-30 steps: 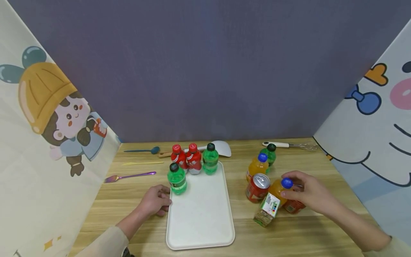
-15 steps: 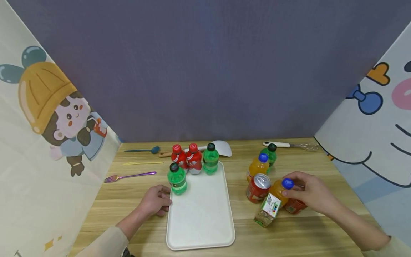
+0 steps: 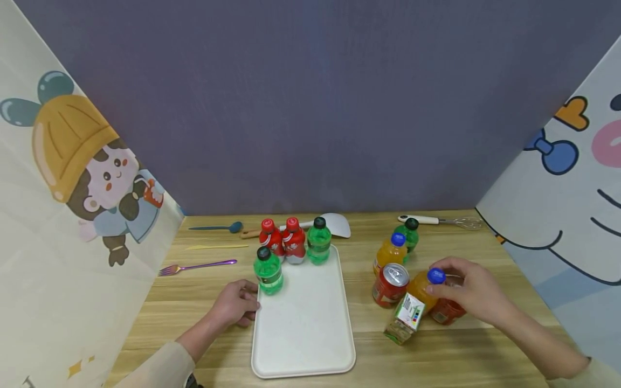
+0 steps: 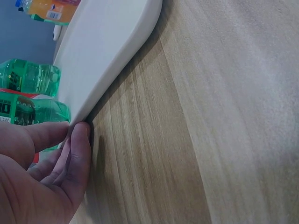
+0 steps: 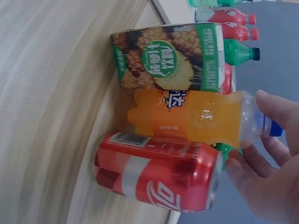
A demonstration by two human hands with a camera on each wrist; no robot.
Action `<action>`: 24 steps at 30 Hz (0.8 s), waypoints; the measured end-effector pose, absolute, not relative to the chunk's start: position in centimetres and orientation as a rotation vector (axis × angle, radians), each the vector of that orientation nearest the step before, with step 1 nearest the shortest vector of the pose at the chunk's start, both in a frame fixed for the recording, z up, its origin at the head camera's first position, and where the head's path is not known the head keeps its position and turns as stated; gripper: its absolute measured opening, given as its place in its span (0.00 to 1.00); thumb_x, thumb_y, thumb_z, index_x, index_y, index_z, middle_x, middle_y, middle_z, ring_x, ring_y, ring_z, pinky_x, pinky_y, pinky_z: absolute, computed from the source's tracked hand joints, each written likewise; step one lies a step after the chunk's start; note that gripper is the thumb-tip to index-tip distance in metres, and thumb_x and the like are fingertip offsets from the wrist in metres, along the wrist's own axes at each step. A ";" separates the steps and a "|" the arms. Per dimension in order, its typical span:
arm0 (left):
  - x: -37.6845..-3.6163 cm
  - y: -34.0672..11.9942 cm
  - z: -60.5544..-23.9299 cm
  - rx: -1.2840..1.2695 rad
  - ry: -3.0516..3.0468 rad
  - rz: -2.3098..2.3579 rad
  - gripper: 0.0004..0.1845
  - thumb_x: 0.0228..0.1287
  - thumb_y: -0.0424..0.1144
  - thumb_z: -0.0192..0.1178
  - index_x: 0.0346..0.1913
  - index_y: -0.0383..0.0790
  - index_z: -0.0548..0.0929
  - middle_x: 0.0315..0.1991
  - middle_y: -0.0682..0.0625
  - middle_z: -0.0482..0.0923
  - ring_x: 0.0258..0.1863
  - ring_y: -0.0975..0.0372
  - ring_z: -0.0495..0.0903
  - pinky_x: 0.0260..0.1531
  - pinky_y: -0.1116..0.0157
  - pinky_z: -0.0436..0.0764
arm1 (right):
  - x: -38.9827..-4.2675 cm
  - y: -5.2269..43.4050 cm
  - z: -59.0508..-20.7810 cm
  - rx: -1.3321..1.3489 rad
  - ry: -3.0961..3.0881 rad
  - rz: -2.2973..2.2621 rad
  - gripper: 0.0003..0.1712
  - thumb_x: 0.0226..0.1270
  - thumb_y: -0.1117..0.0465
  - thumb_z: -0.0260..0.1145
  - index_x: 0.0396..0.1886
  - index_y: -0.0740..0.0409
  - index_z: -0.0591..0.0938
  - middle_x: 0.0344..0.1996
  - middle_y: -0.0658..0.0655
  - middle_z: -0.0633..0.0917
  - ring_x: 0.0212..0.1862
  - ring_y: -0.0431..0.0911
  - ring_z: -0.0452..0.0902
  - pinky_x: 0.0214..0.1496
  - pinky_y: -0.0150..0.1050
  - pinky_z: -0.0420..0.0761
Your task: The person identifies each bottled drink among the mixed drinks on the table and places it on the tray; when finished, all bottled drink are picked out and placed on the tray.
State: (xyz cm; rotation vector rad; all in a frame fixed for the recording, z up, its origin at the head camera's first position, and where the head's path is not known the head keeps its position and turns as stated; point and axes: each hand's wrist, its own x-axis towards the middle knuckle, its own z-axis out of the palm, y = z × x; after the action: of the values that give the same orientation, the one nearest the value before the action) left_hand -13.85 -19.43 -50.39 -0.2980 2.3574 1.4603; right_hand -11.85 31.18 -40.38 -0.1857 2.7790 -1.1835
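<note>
My left hand (image 3: pixel 236 303) pinches the left rim of a white tray (image 3: pixel 303 334), thumb above and fingers below in the left wrist view. On the tray's far end stand two green soda bottles, the nearer one (image 3: pixel 269 272) and another (image 3: pixel 318 242), and two red bottles (image 3: pixel 293 242). At the right, my right hand (image 3: pixel 468 288) holds an orange soda bottle (image 5: pixel 205 116) near its blue cap, thumb on one side, fingers on the other. The bottle is upright between a pineapple juice carton (image 5: pixel 168 60) and a red soda can (image 5: pixel 159 172).
Behind them stand another red can (image 3: pixel 390 285), a second orange soda bottle (image 3: pixel 390 253) and a green bottle (image 3: pixel 409 234). A whisk (image 3: pixel 441 220), a white spatula (image 3: pixel 336 223), a blue spoon (image 3: pixel 233 227), a yellow knife (image 3: pixel 215 247) and a purple fork (image 3: pixel 199 267) lie on the table.
My right hand and the orange soda bottle's cap have shifted very slightly to the right. The left hand and the tray stay where they were.
</note>
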 end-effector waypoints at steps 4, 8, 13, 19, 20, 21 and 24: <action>-13.8 -19.4 -50.3 -0.295 2.357 1.457 0.23 0.61 0.24 0.66 0.60 0.28 0.76 0.36 0.42 0.83 0.27 0.56 0.84 0.22 0.58 0.87 | -11.9 31.3 -39.5 -0.199 2.726 -1.294 0.27 0.65 0.50 0.75 0.57 0.61 0.81 0.57 0.67 0.84 0.55 0.67 0.84 0.44 0.42 0.91; -13.8 -19.4 -50.3 -0.292 2.360 1.443 0.23 0.62 0.25 0.66 0.60 0.29 0.77 0.36 0.43 0.83 0.27 0.56 0.84 0.22 0.58 0.88 | -12.0 31.6 -38.3 -0.227 2.748 -1.303 0.24 0.67 0.49 0.74 0.57 0.56 0.81 0.59 0.63 0.85 0.61 0.68 0.80 0.47 0.44 0.91; -13.8 -19.5 -50.3 -0.285 2.369 1.435 0.23 0.62 0.25 0.66 0.61 0.28 0.76 0.36 0.42 0.82 0.27 0.56 0.84 0.22 0.58 0.87 | -12.1 31.7 -36.6 -0.245 2.822 -1.236 0.23 0.67 0.46 0.73 0.56 0.50 0.82 0.56 0.57 0.87 0.61 0.64 0.81 0.49 0.47 0.90; -13.8 -19.4 -50.4 -0.292 2.372 1.449 0.24 0.61 0.24 0.66 0.60 0.28 0.77 0.36 0.42 0.82 0.26 0.56 0.84 0.21 0.58 0.87 | -12.3 31.2 -35.0 -0.259 2.872 -1.242 0.21 0.66 0.49 0.74 0.53 0.51 0.83 0.52 0.53 0.89 0.51 0.38 0.85 0.47 0.31 0.85; -13.8 -19.4 -50.4 -0.297 2.369 1.452 0.24 0.61 0.24 0.66 0.60 0.28 0.77 0.36 0.42 0.82 0.26 0.56 0.84 0.21 0.58 0.87 | -12.3 31.1 -34.7 -0.253 2.885 -1.237 0.20 0.65 0.49 0.75 0.53 0.51 0.83 0.51 0.52 0.89 0.49 0.34 0.84 0.47 0.30 0.84; -13.8 -19.4 -50.5 -0.298 2.368 1.450 0.23 0.61 0.24 0.66 0.60 0.28 0.77 0.36 0.42 0.82 0.26 0.56 0.84 0.21 0.58 0.87 | -12.4 31.0 -34.4 -0.250 2.905 -1.227 0.20 0.65 0.48 0.75 0.52 0.50 0.83 0.50 0.52 0.89 0.48 0.30 0.83 0.46 0.29 0.83; -13.8 -19.5 -50.4 -0.299 2.363 1.445 0.23 0.62 0.25 0.66 0.61 0.29 0.77 0.36 0.42 0.82 0.27 0.56 0.84 0.21 0.58 0.87 | -12.5 30.8 -33.6 -0.222 2.964 -1.181 0.21 0.64 0.46 0.76 0.51 0.49 0.83 0.49 0.51 0.89 0.47 0.31 0.83 0.45 0.27 0.82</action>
State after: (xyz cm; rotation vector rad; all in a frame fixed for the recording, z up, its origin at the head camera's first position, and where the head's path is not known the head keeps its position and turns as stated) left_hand -13.82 -19.47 -50.45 -0.2989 2.3632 1.4452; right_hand -12.49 30.77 -33.63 -0.2223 2.9637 -1.1806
